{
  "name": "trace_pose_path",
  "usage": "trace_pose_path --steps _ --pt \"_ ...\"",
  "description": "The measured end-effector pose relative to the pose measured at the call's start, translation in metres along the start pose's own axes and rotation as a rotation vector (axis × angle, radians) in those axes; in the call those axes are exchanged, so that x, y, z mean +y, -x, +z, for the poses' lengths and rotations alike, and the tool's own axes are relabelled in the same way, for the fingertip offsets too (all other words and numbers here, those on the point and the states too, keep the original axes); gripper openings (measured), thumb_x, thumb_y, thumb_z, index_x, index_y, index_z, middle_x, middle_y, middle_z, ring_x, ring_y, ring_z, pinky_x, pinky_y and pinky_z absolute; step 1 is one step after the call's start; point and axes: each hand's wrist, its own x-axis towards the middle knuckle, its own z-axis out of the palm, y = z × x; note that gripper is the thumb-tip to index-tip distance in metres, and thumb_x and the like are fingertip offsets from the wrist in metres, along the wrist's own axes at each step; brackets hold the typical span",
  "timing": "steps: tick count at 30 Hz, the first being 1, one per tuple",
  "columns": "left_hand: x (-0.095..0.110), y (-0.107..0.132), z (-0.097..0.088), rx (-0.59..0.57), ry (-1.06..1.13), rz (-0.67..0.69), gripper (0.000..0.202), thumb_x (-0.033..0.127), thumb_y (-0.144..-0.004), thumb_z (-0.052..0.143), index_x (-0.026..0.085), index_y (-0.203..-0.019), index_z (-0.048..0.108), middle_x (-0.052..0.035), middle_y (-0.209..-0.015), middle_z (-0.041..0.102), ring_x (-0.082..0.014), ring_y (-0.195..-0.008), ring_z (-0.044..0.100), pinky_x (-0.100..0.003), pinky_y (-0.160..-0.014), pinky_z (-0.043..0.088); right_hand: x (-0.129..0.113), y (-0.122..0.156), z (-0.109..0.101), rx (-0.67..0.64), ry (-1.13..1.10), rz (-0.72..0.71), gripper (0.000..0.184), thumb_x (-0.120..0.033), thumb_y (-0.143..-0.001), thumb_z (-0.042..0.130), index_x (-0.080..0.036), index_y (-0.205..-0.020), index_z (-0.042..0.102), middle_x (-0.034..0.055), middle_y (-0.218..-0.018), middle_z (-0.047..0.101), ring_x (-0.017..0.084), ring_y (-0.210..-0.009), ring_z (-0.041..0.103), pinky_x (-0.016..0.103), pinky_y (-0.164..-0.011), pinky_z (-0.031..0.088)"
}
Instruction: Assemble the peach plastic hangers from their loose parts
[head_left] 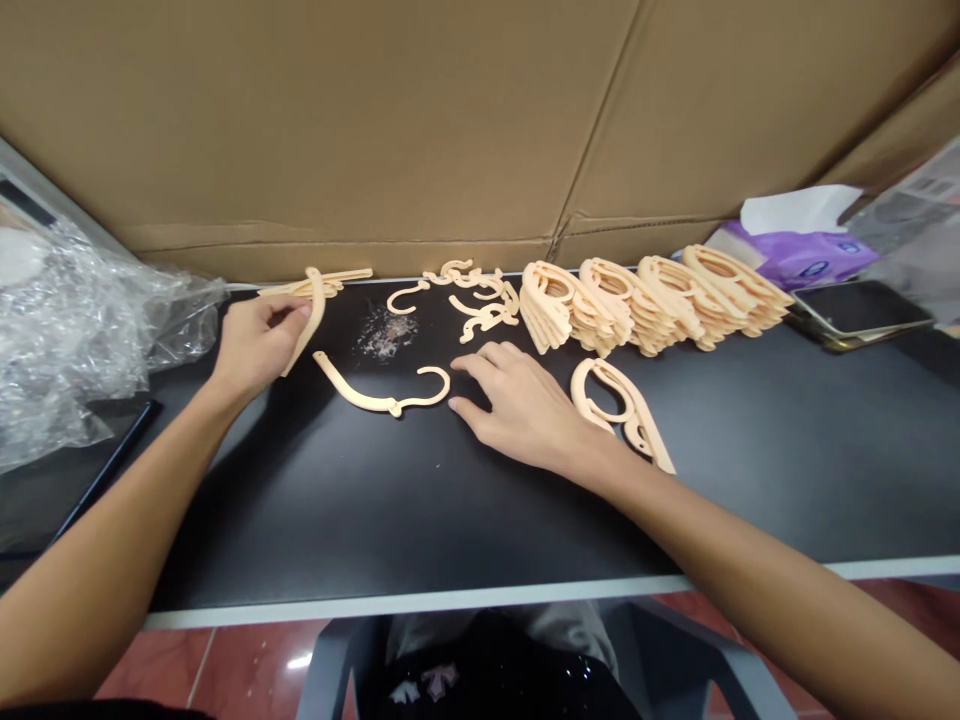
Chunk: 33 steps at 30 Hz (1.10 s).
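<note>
My left hand (259, 345) pinches a curved cream plastic hanger arm (317, 295), held upright at the left of the black table. Behind it lie more straight-looking hanger arms (349, 275), partly hidden by the hand. In front of me rests a hanger arm joined to a hook (367, 402), its hook end curling toward the right. Just right of that hook, my right hand (521, 410) hovers or rests low with fingers apart, holding nothing. Loose hooks (487, 315) are heaped beyond it. A folded hanger (641, 415) lies beside my right wrist.
Several stacks of folded hangers (615, 300) line the back right. Past them are a purple tissue pack (799, 255) and a phone (862, 305). Clear plastic bags (67, 330) crowd the left. Cardboard (360, 130) walls the back. Pale debris (386, 332) dots the table (360, 530).
</note>
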Motion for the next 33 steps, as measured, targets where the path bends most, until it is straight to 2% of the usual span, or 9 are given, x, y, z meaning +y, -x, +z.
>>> trace_pose_path --steps 5,8,10,12,15,20,24,30,33 --pt "0.011 0.002 0.008 0.121 0.535 -0.058 0.025 0.023 -0.077 0.074 0.011 -0.099 0.072 0.0009 -0.083 0.074 -0.0122 -0.071 0.061 -0.028 -0.074 0.054 0.000 0.001 0.004 0.133 -0.063 -0.188 0.037 -0.022 -0.096 0.056 -0.011 -0.131 0.062 0.0132 -0.114 0.069 0.026 -0.107 0.060 0.043 -0.096 0.047" --pt "0.028 0.013 0.012 0.065 0.742 -0.042 0.058 0.018 -0.067 0.080 0.014 -0.123 0.063 0.0061 -0.063 0.066 -0.0131 -0.059 0.062 -0.026 -0.061 0.055 -0.002 0.002 0.005 0.203 -0.055 -0.266 0.042 -0.020 -0.098 0.052 -0.011 -0.138 0.057 0.0135 -0.111 0.068 0.025 -0.101 0.060 0.042 -0.093 0.049" --pt "0.044 0.026 0.015 -0.014 0.780 0.011 0.082 0.015 -0.065 0.079 0.023 -0.141 0.049 0.0081 -0.063 0.067 -0.0133 -0.054 0.062 -0.025 -0.055 0.054 -0.003 0.003 0.006 0.226 -0.051 -0.322 0.046 -0.018 -0.099 0.049 -0.014 -0.144 0.053 0.0121 -0.108 0.068 0.023 -0.097 0.060 0.040 -0.090 0.050" --pt "0.060 0.043 0.018 -0.100 0.757 0.077 0.068 0.018 -0.069 0.077 0.024 -0.133 0.057 0.0052 -0.069 0.069 -0.0135 -0.056 0.064 -0.023 -0.053 0.054 -0.003 0.003 0.006 0.227 -0.049 -0.378 0.046 -0.015 -0.100 0.046 -0.017 -0.145 0.052 0.0108 -0.106 0.068 0.022 -0.094 0.059 0.038 -0.087 0.050" --pt "0.078 0.069 0.023 -0.216 0.666 0.172 0.020 0.025 -0.078 0.070 0.018 -0.095 0.075 0.0004 -0.070 0.069 -0.0138 -0.062 0.067 -0.022 -0.057 0.055 -0.004 0.003 0.007 0.237 -0.040 -0.452 0.045 -0.011 -0.100 0.042 -0.020 -0.141 0.057 0.0100 -0.108 0.068 0.020 -0.091 0.058 0.035 -0.083 0.050" --pt "0.077 0.086 0.035 -0.250 0.494 0.287 0.024 0.024 -0.085 0.064 0.019 -0.103 0.078 -0.0030 -0.085 0.076 -0.0174 -0.077 0.072 -0.025 -0.071 0.059 -0.006 0.004 0.007 0.359 -0.017 -0.565 0.030 -0.020 -0.101 0.049 -0.015 -0.125 0.067 0.0097 -0.105 0.070 0.020 -0.088 0.057 0.034 -0.079 0.049" --pt "0.072 0.084 0.040 -0.259 0.414 0.248 0.028 0.029 -0.086 0.062 0.017 -0.105 0.078 -0.0064 -0.093 0.079 -0.0212 -0.084 0.074 -0.028 -0.072 0.060 -0.009 0.006 0.007 0.399 0.060 -0.591 0.025 -0.024 -0.101 0.053 -0.011 -0.115 0.069 0.0104 -0.101 0.072 0.020 -0.087 0.059 0.034 -0.076 0.046" --pt "0.079 0.082 0.032 -0.281 0.417 0.204 0.034 0.038 -0.086 0.063 0.016 -0.109 0.075 -0.0068 -0.091 0.078 -0.0192 -0.075 0.072 -0.030 -0.071 0.059 -0.009 0.006 0.004 0.314 0.032 -0.444 0.028 -0.025 -0.103 0.046 -0.015 -0.106 0.073 0.0097 -0.101 0.074 0.020 -0.087 0.062 0.034 -0.079 0.048" --pt "0.074 0.072 0.024 -0.212 0.305 0.241 0.029 0.037 -0.083 0.065 0.018 -0.104 0.072 -0.0048 -0.086 0.074 -0.0194 -0.077 0.069 -0.029 -0.071 0.056 -0.005 0.005 0.001 0.369 -0.104 -0.306 0.027 -0.023 -0.102 0.047 -0.017 -0.108 0.072 0.0099 -0.105 0.075 0.020 -0.094 0.066 0.034 -0.086 0.051"
